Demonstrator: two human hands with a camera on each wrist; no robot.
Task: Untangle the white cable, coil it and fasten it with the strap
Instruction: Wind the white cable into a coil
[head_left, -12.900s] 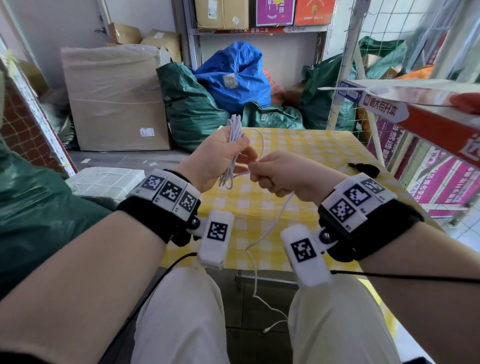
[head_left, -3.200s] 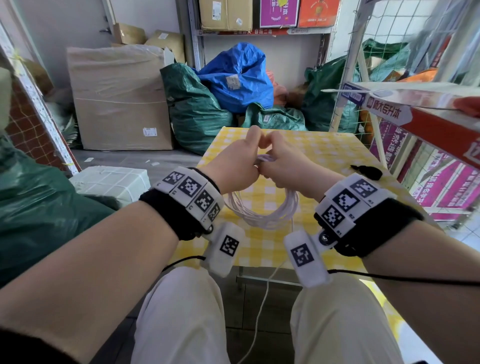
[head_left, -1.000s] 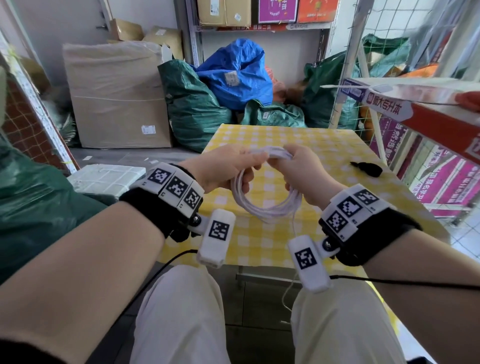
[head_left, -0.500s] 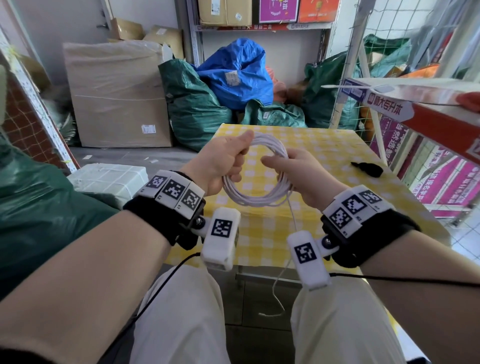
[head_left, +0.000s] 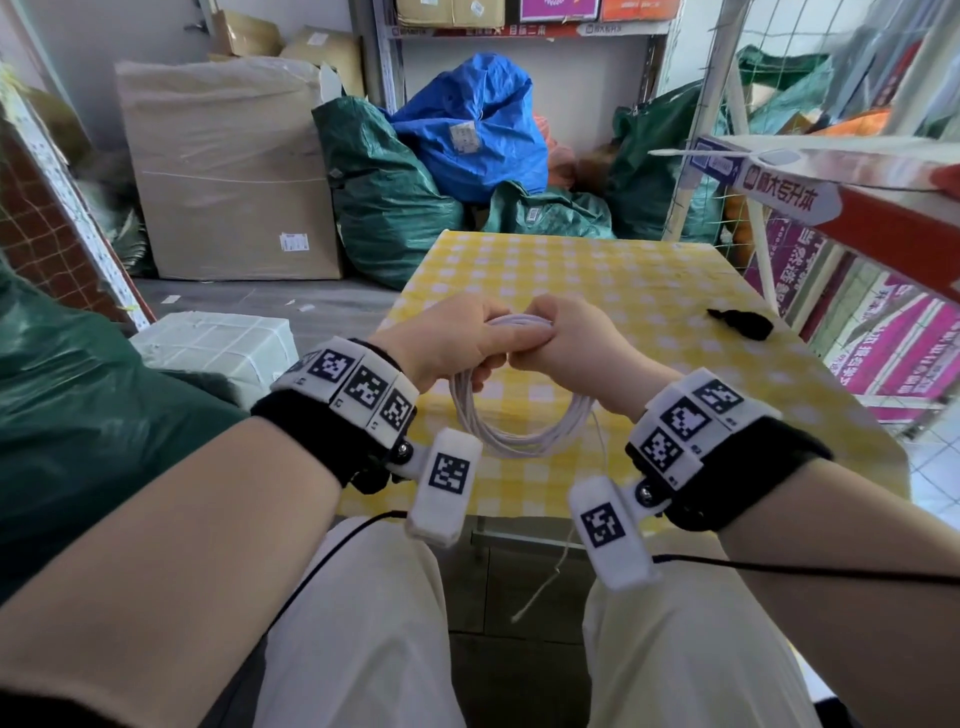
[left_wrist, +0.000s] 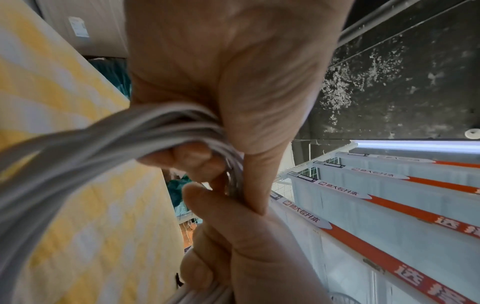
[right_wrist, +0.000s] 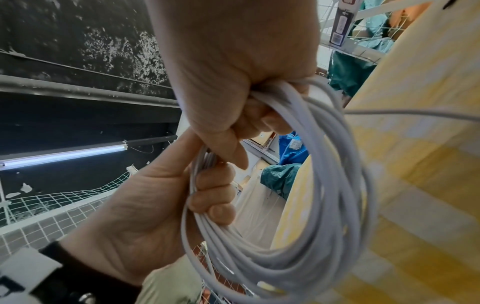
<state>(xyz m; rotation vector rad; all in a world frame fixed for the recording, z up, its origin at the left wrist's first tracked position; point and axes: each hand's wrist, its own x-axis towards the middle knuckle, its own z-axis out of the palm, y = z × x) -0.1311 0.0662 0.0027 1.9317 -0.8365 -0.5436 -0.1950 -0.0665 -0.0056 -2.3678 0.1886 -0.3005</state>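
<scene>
Fingers (right_wrist: 221, 191) of the left hand (head_left: 447, 345) and right hand (head_left: 566, 345) curl tight round the top of one white cable (head_left: 519, 441), whose coiled loops hang at frame centre with a loose tail dropping between the knees. Beneath lies one yellow-checked table (head_left: 649, 291), with one black strap (head_left: 740, 323) lying right of the hands. Behind, across the upper frame, stand a cardboard box (head_left: 228, 171), a blue sack (head_left: 472, 124) and green sacks (head_left: 389, 192).

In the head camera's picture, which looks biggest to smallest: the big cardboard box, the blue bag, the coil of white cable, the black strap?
1. cardboard box
2. blue bag
3. white cable, though nearness enlarges it
4. black strap
</scene>
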